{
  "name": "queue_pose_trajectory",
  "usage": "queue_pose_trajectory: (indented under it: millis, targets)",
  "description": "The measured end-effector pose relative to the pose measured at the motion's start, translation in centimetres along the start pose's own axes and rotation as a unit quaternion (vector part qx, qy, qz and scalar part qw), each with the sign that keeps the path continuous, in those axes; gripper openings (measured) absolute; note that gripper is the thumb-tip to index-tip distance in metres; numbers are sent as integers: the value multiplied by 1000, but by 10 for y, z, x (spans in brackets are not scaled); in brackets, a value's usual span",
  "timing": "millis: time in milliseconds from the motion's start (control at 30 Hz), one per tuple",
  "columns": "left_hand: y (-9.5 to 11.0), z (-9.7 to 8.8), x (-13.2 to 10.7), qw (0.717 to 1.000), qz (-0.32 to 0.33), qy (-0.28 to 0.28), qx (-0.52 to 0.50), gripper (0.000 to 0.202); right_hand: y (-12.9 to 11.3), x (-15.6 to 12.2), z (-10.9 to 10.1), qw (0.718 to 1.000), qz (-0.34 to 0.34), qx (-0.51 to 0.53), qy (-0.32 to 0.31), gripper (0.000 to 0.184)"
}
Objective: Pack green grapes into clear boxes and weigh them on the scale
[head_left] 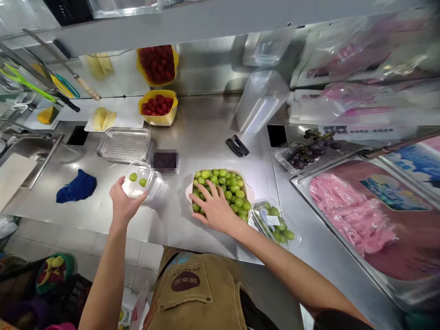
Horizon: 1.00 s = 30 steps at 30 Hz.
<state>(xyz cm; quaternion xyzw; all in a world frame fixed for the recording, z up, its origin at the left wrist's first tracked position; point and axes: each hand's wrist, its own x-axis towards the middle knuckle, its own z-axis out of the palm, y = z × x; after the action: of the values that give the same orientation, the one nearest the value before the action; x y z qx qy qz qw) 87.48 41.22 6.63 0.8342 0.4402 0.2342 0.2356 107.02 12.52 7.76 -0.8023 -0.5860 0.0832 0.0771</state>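
My left hand [125,201] grips a clear plastic container [144,173], thumb and fingers on its opposite sides. Two green grapes [142,182] lie in that container. Fingers spread, my right hand [215,208] rests on the green grapes [237,192] that fill a pale pink basin [250,192]; it covers part of the fruit, and whether a grape is under the fingertips is hidden. Just right of the basin sits a lidded clear box of green grapes [277,223] with a white label.
Red cherry tomatoes fill a yellow basin [168,120] at the back, near a perforated steel tray [124,144]. A blue cloth [76,185] lies left. Stacked clear containers [263,98], a black stapler-like object [237,145], dark grapes [309,151] and a large bag-filled tray [343,238] occupy the right.
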Motion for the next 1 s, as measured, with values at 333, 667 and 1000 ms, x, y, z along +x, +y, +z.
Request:
queue_pose_trajectory:
  millis: [333,667,1000]
  targets:
    - [15,25,-136,996,47,-62,-40,90,-7,8,-2,998,-1,-50,-35,40]
    - [18,88,-173,999,-19,-48,6,92,0,13,1,999,-23,-19,-34,28]
    - [-27,88,-185,946,-167,-135,-243,54,11,21,-4,999,28,32,1,21]
